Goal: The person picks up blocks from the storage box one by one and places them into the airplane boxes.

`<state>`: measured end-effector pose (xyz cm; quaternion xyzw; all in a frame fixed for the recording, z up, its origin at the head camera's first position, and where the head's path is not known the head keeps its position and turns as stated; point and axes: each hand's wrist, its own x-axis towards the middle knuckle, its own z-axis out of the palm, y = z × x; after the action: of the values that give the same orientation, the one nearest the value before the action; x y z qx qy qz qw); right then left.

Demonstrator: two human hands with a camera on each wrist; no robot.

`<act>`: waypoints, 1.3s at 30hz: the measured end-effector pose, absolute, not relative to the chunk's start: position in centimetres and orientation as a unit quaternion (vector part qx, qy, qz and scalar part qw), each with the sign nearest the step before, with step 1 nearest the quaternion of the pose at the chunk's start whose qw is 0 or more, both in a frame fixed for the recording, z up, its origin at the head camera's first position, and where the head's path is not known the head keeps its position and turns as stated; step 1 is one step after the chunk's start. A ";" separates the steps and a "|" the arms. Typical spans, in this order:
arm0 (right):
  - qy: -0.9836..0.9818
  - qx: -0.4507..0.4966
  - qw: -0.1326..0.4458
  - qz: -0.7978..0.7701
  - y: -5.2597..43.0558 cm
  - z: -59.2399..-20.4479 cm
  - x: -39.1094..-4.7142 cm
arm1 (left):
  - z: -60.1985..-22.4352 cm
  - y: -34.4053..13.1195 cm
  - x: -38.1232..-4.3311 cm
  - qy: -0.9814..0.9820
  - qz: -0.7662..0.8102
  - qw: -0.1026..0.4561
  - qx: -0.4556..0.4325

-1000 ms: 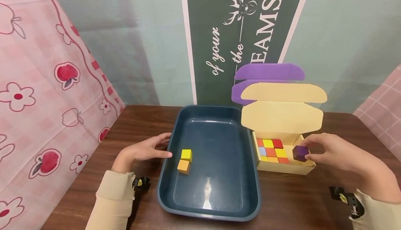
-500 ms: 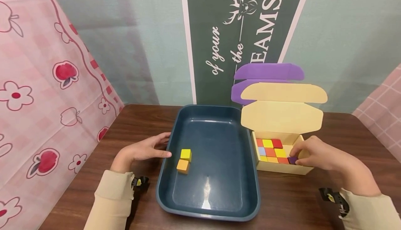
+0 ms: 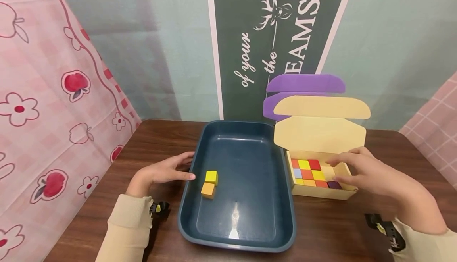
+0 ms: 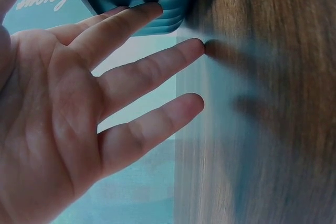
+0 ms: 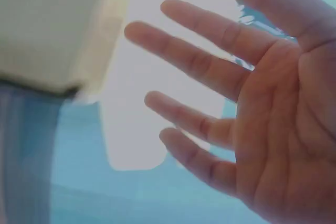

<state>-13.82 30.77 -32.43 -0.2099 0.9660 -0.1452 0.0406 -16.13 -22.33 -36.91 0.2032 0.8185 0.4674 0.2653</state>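
Observation:
My right hand point(image 3: 371, 172) hovers over the right end of a cream cardboard box point(image 3: 317, 191), its fingers spread and holding nothing, as the right wrist view confirms. Below the thumb, a dark purple cube point(image 3: 334, 185) sits in the front row of the box, beside an orange-red cube point(image 3: 321, 184). Several red, yellow, orange and light blue cubes fill the rest of the left and middle. At the left wall of a dark blue tray point(image 3: 246, 248) my left hand point(image 3: 168, 170) rests, fingers straight and touching the outside. Inside that tray lie a yellow cube point(image 3: 211, 177) and an orange cube point(image 3: 208, 190).
The cream box's lid point(image 3: 319, 133) stands raised at the back. Behind it shows a purple lid point(image 3: 307, 82). Everything stands on a dark wooden table point(image 3: 328, 230), with a printed curtain point(image 3: 171, 55) behind and a pink cloth point(image 3: 53, 115) at left.
My right hand lowered the purple cube into the front row of the cream box, let go of it, and rose slightly with fingers opened. The left hand has stayed at the tray.

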 end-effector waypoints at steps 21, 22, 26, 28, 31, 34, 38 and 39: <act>0.879 -0.432 0.034 -0.200 16.2 -26.5 -16.9 | -37.0 -22.6 -16.2 0.818 0.470 0.268 0.195; 0.874 -0.439 0.039 -0.204 15.5 -26.5 -17.2 | -37.0 -22.6 -16.2 0.818 0.470 0.269 0.195; 0.851 -0.470 0.077 -0.222 12.5 -26.5 -18.6 | -36.9 -22.7 -16.2 0.814 0.475 0.269 0.198; 0.838 -0.486 0.097 -0.228 10.9 -26.8 -19.2 | -36.9 -22.7 -16.2 0.813 0.477 0.269 0.198; 0.820 -0.511 0.122 -0.225 8.8 -27.8 -20.2 | -36.9 -22.7 -16.2 0.814 0.476 0.271 0.195; 0.818 -0.511 0.154 -0.214 7.1 -29.0 -20.7 | -36.9 -22.6 -16.1 0.814 0.473 0.277 0.190; 0.820 -0.507 0.182 -0.193 5.6 -30.5 -21.0 | -36.7 -22.4 -16.0 0.817 0.470 0.277 0.190; 0.820 -0.509 0.184 -0.186 5.3 -30.8 -21.0 | -36.7 -22.3 -16.0 0.816 0.470 0.276 0.191</act>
<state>-20.99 5.26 -30.82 -0.5093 0.8199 -0.1864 0.1836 -16.03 -22.31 -36.65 0.1906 0.8164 0.4698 0.2763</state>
